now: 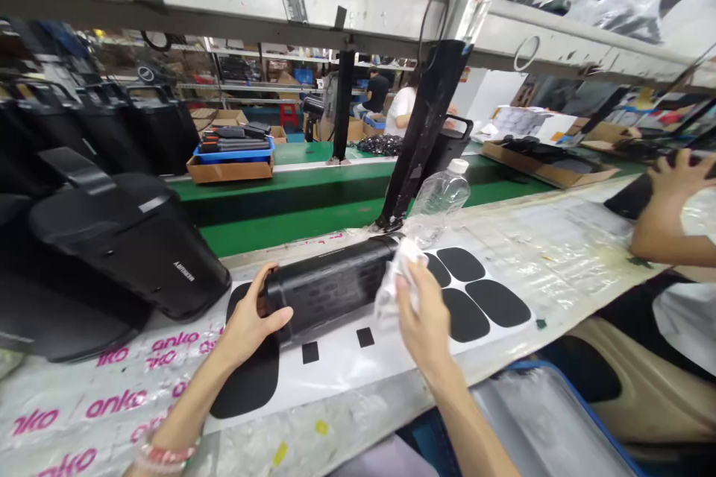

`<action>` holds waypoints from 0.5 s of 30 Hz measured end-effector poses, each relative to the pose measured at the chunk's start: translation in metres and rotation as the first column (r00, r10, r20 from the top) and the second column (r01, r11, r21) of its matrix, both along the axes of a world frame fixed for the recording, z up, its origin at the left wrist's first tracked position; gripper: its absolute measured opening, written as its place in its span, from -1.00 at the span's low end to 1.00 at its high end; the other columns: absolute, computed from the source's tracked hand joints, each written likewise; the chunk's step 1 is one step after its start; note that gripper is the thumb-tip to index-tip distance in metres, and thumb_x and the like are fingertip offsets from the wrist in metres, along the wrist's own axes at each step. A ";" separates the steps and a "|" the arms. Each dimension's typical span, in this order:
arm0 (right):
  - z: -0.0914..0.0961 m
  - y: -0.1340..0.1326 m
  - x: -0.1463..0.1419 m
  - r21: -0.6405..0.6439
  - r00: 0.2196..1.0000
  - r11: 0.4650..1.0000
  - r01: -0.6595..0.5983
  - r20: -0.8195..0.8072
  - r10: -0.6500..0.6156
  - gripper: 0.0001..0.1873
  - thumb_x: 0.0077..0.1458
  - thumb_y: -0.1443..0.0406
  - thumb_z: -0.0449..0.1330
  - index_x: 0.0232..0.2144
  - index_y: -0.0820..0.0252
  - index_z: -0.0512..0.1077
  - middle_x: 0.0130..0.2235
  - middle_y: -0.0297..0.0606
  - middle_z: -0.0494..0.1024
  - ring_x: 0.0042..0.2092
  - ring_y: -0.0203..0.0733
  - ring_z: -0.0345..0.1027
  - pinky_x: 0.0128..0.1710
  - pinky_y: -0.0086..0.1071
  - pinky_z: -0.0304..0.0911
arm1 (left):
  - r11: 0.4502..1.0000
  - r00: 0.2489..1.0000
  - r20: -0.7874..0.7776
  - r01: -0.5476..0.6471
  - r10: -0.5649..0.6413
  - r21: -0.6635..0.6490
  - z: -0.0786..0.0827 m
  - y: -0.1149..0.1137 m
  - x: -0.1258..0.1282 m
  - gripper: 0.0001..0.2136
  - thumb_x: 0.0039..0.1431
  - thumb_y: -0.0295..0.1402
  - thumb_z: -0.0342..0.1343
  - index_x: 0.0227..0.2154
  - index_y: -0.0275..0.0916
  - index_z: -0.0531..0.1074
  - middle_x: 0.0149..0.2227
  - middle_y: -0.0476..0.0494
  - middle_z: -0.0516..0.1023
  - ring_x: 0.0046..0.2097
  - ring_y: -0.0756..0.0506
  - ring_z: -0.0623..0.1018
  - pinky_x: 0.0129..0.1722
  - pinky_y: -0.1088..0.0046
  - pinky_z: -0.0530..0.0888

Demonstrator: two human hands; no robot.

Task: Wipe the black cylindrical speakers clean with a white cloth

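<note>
A black cylindrical speaker (330, 291) lies on its side on the workbench. My left hand (251, 320) is wrapped round its left end, thumb on top. My right hand (422, 313) is closed on a crumpled piece of clear plastic film (394, 279) and presses it against the speaker's right end. Black oval pads (481, 302) lie on a white sheet just right of the speaker, and another large black pad (249, 380) sits under my left wrist.
A clear plastic bottle (439, 201) leans behind the speaker beside a slanted black post (422, 134). Large black speakers (128, 238) stand at the left. A green conveyor (313, 209) runs behind. A co-worker's hand (679, 179) reaches in at the right.
</note>
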State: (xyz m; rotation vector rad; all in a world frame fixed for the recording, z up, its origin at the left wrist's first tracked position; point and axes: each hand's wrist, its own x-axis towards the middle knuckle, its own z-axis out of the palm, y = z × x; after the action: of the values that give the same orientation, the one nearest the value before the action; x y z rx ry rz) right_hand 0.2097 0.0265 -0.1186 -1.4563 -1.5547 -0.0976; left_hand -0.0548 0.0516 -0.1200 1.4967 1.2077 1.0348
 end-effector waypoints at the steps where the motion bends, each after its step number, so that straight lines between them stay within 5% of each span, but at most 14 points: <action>1: -0.002 0.007 -0.013 0.020 0.996 0.999 -0.046 0.072 0.044 -0.57 0.29 0.21 -0.09 0.02 0.30 0.41 0.07 0.07 0.42 0.17 0.13 0.22 0.09 0.09 0.22 | 1.000 0.999 -0.040 -0.003 0.004 0.023 -0.001 -0.001 -0.001 -0.26 0.05 -0.11 0.17 0.22 -0.20 -0.02 0.14 -0.31 0.34 0.09 -0.27 0.47 0.03 0.20 0.46; 6: -0.017 0.011 -0.072 0.029 0.788 0.859 -0.512 0.414 0.456 -0.47 0.21 0.40 -0.12 0.20 0.05 0.26 0.04 -0.17 0.47 0.16 -0.07 0.24 0.17 -0.06 0.16 | 0.922 0.871 -0.481 0.106 0.095 0.373 -0.005 -0.009 -0.011 -0.18 -0.12 -0.25 0.28 0.21 -0.13 0.00 0.23 -0.33 0.18 0.23 -0.37 0.29 0.18 0.00 0.29; 8: -0.012 0.011 -0.056 0.067 0.830 0.895 -0.441 0.411 0.378 -0.51 0.23 0.38 -0.10 0.18 0.18 0.29 0.02 -0.09 0.48 0.11 -0.03 0.29 0.15 -0.06 0.17 | 0.842 0.804 -0.581 0.225 0.124 0.491 -0.005 -0.011 -0.013 -0.11 -0.14 -0.30 0.30 0.24 -0.11 -0.07 0.27 -0.36 0.06 0.26 -0.37 0.25 0.18 0.02 0.30; 10: -0.003 0.018 -0.023 0.099 0.928 0.974 -0.205 0.336 0.161 -0.55 0.27 0.36 -0.12 0.14 0.37 0.31 0.02 0.04 0.47 0.10 0.03 0.29 0.14 0.00 0.15 | 0.780 0.784 -0.605 0.290 0.138 0.554 -0.006 -0.012 -0.011 -0.07 -0.09 -0.32 0.29 0.27 -0.10 -0.18 0.28 -0.38 0.00 0.27 -0.35 0.23 0.16 0.05 0.33; 12: 0.004 0.027 0.004 0.036 0.947 0.999 -0.040 0.320 0.026 -0.55 0.31 0.31 -0.14 0.15 0.36 0.28 0.08 0.03 0.42 0.16 0.09 0.20 0.17 0.08 0.08 | 0.747 0.789 -0.598 0.314 0.137 0.586 -0.008 -0.012 -0.006 -0.01 -0.09 -0.37 0.30 0.29 -0.07 -0.27 0.28 -0.39 -0.03 0.28 -0.35 0.20 0.15 0.04 0.34; 15: 0.003 0.023 -0.005 0.023 0.935 0.999 0.032 0.352 -0.038 -0.53 0.30 0.32 -0.16 0.19 0.29 0.24 0.07 -0.03 0.44 0.15 0.13 0.21 0.14 0.10 0.09 | 0.727 0.802 -0.585 0.332 0.118 0.601 -0.013 -0.012 -0.001 0.12 -0.15 -0.42 0.33 0.30 -0.02 -0.39 0.28 -0.40 -0.10 0.29 -0.37 0.16 0.13 -0.01 0.36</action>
State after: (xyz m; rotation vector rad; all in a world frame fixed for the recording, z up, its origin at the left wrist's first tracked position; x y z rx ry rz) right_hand 0.2048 0.0497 -0.1160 -1.5121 -1.8080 -0.4130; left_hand -0.0556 0.0393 -0.1333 2.6102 1.1591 1.0058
